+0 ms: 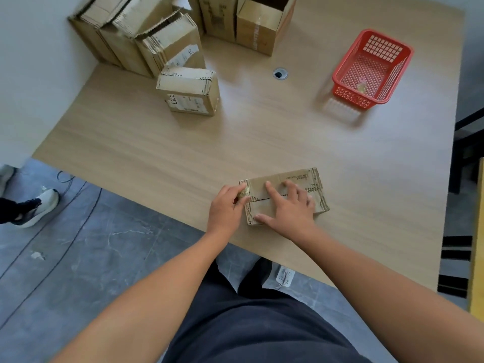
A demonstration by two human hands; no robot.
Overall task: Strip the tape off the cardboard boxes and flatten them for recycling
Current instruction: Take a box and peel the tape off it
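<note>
A small closed cardboard box (301,179) lies near the front edge of the wooden table (183,148). My right hand (288,205) rests flat on its top with fingers spread. My left hand (227,205) is at the box's left end and pinches a crumpled bit of clear tape (245,192) between thumb and fingers. The tape is still touching the box's upper left corner.
Another closed box (188,91) sits mid-table on the left. Several taller opened boxes (157,35) stand along the back. A red plastic basket (372,69) with a scrap of tape inside is at the back right. Someone's shoe (39,208) is on the floor at left.
</note>
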